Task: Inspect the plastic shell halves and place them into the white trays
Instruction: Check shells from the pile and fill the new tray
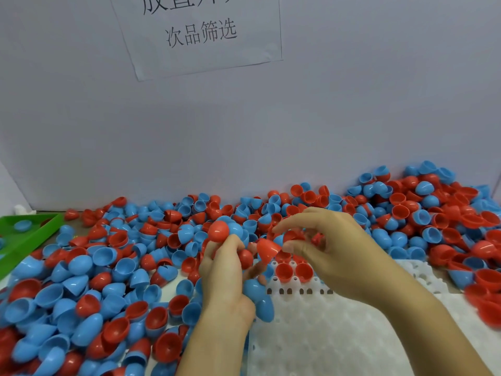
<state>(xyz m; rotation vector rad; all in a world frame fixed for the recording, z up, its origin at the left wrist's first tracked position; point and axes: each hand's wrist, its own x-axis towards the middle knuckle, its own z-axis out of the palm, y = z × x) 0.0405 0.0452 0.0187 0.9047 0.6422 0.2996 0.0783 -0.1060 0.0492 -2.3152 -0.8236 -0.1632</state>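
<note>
Our left hand (222, 270) clutches several glossy red and blue shell halves (219, 230). Our right hand (322, 248) pinches a red dome (268, 249) above the knobbly white tray (339, 335).

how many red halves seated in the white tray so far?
2 clearly seated in the white tray: one red half and another red half side by side at its far edge, open side up. The right hand may hide more behind it.

I see the table (78, 219) only in a bare strip at far left. A heap of red and blue shell halves (113, 256) covers it from left to far right. A white tray (339, 335) lies near right, a green tray (27, 234) far left.
</note>
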